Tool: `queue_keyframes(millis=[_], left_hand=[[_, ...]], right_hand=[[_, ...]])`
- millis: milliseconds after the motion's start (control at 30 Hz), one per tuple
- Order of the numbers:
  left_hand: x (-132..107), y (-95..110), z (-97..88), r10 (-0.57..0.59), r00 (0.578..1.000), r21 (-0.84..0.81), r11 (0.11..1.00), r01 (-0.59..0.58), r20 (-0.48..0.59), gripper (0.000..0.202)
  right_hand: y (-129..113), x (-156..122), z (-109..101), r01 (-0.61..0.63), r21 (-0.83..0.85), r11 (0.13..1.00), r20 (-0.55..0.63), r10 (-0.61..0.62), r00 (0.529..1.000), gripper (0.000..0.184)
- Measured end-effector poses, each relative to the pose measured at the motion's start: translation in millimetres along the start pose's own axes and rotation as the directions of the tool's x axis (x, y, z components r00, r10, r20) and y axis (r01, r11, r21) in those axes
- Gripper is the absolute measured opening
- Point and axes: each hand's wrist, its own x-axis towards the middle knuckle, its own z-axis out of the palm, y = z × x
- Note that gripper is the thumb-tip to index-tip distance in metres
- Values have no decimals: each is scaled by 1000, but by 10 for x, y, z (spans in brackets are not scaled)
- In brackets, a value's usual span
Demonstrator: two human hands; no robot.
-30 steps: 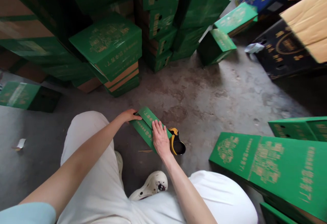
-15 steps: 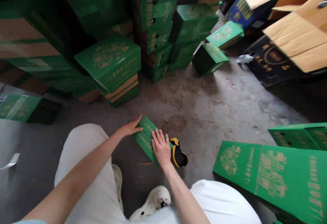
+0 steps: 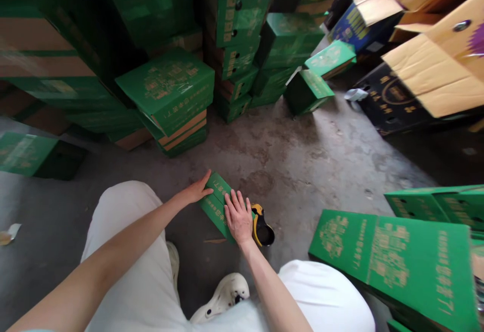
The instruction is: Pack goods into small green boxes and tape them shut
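Observation:
A green cardboard box point(image 3: 216, 202) with gold lettering sits on the floor between my knees, its two top flaps meeting at a seam. My left hand point(image 3: 197, 190) grips its far left end, thumb on top and fingers along the side. Flat on the right part of the top lies my right hand point(image 3: 239, 218), fingers stretched out. Just right of that hand, a black and yellow tape dispenser point(image 3: 262, 227) rests on the floor against or close to the box; its contact is partly hidden.
Stacked green boxes point(image 3: 170, 82) stand ahead and to the left. An open green box point(image 3: 308, 92) lies beyond. Long green boxes point(image 3: 393, 256) are at my right, with a black carton point(image 3: 397, 95) behind. A single green box point(image 3: 41, 155) lies far left on the concrete floor point(image 3: 302, 165).
The view has shifted slightly, so surrounding boxes sit a little differently in frame. Both hands keep nearly the same place on the box.

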Motion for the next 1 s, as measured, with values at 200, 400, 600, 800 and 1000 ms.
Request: queue_keyframes(millis=[200,400,600,800,1000], left_hand=[[-111,128,-50,-310,951,-321,901,292,-5,104],[-146,200,-119,-350,932,-436,828,354,92,92],[-155,189,-134,-368,926,-441,819,368,88,89],[-195,244,-148,-380,921,-432,818,379,86,88],[-248,287,-139,-371,925,-432,824,367,78,88]], right_hand=[[-8,17,68,16,122,992,-25,-13,1000,45],[560,36,-77,-661,365,656,43,697,716,51],[1021,-219,-253,-936,180,303,235,911,340,43],[718,-383,39,-973,-101,208,360,919,159,61],[713,-487,68,-957,-252,142,439,898,17,75]])
